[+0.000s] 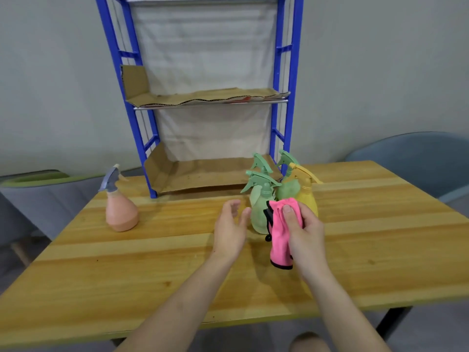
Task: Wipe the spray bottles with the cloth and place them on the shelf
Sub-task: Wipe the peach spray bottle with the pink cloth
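A cluster of spray bottles stands on the wooden table [380, 224] before the blue shelf [291, 97]: a light green bottle [258, 207] in front, more green bottles [288, 189] behind it, and a yellow bottle [305, 194] at the right. My right hand [307, 229] grips a pink cloth [280, 237] with black trim, held against the front green bottle. My left hand [229, 224] hovers open just left of that bottle, its thumb close to it. An orange bottle [121, 209] with a grey sprayer stands apart at the table's left.
The shelf's tiers are lined with brown cardboard [203, 97]; the lowest tier [215, 176] sits level with the table's far edge. A grey-blue chair [418, 158] is at the right, a green-rimmed chair [33, 179] at the left.
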Motion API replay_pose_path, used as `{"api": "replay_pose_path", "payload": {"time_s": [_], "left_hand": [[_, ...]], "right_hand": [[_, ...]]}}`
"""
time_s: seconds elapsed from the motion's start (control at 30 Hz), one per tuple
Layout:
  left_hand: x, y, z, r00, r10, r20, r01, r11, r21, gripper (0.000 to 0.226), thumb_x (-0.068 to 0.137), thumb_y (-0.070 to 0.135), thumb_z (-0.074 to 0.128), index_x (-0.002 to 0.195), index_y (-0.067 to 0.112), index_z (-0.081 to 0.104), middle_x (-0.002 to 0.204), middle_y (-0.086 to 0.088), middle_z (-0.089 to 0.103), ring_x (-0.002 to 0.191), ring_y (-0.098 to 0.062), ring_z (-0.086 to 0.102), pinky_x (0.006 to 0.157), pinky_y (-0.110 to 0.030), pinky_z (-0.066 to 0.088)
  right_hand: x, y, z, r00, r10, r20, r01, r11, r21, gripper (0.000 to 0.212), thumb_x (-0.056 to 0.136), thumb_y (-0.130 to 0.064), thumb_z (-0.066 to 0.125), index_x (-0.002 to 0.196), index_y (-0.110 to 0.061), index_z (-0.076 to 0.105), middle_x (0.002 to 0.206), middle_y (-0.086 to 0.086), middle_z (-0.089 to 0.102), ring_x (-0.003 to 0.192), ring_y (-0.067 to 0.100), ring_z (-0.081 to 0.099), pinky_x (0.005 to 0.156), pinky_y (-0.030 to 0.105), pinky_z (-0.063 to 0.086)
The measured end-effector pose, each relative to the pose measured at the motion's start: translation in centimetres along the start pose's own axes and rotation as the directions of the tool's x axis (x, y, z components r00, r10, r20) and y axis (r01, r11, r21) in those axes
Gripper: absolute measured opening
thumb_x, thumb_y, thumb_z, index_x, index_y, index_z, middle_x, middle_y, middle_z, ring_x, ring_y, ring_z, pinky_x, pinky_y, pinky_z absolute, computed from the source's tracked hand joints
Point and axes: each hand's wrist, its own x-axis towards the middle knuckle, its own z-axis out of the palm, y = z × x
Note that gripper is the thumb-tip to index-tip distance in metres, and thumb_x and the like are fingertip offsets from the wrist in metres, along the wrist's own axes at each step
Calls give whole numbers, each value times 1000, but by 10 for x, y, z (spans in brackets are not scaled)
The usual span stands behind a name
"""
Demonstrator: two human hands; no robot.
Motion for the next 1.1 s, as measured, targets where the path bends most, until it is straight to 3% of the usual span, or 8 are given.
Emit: {"api": "replay_pose_path", "payload": {"time_s": [0.13, 0.23, 0.4, 0.63, 0.77, 0.93, 1.1], "left_hand": [[-10, -18, -60, 995, -5, -102, 3, 1000, -25, 14, 107, 30, 56, 120, 27, 56, 114, 17, 63, 104, 0, 61, 79, -4, 42], [-13, -33, -108, 982, -19, -187, 14, 1000, -26, 13, 108, 26, 55, 119, 22, 59, 109, 20, 62, 97, 6, 59, 75, -3, 42], [-5, -54, -184, 944, -72, -321, 65, 997, -32, 14, 108, 26, 55, 121, 21, 57, 108, 16, 62, 96, 4, 58, 72, -1, 41], [20, -77, -246, 869, -142, -474, 120, 990, -75, 21, 107, 28, 56, 127, 25, 54, 108, 9, 62, 100, -4, 60, 74, -17, 45], [50, -91, -267, 847, -104, -522, 139, 990, 28, 35, 102, 30, 64, 133, 22, 51, 119, 3, 57, 116, -18, 56, 99, -38, 51], [84, -110, -282, 901, -162, -403, 216, 972, 92, 53, 101, 36, 65, 148, 19, 47, 146, 5, 55, 145, -21, 35, 117, -44, 39], [105, -121, -280, 944, -122, -308, 176, 972, 153, 42, 104, 39, 59, 145, 27, 55, 130, 13, 63, 139, -21, 47, 111, -48, 47]], "right_hand": [[-8, -3, 50, 993, -21, 114, 19, 1000, 14, 19, 108, -20, 58, 113, -24, 76, 106, -8, 77, 103, 11, 71, 89, 31, 56], [-14, -6, 99, 973, -48, 225, 49, 999, -1, 18, 108, -18, 57, 110, -21, 75, 104, -9, 77, 101, 6, 70, 88, 20, 52], [-18, -11, 170, 928, -66, 368, 72, 997, -3, 20, 110, -20, 53, 109, -19, 72, 105, -5, 76, 100, 11, 71, 88, 22, 53], [-18, -12, 230, 913, -4, 408, 3, 1000, 4, 11, 108, -21, 58, 112, -24, 68, 105, -12, 75, 99, 1, 69, 87, 17, 49], [-14, -14, 246, 918, 94, 385, -125, 991, 57, 9, 105, -20, 62, 113, -19, 58, 102, -3, 73, 84, 0, 71, 73, 15, 51], [-4, -16, 244, 912, 162, 377, -208, 974, 85, 9, 105, -24, 62, 103, -18, 54, 96, 0, 71, 82, 8, 71, 77, 28, 50], [2, -9, 235, 921, 167, 352, -202, 977, 64, 14, 104, -30, 63, 104, -18, 55, 97, -5, 70, 93, 15, 69, 84, 35, 51]]}}
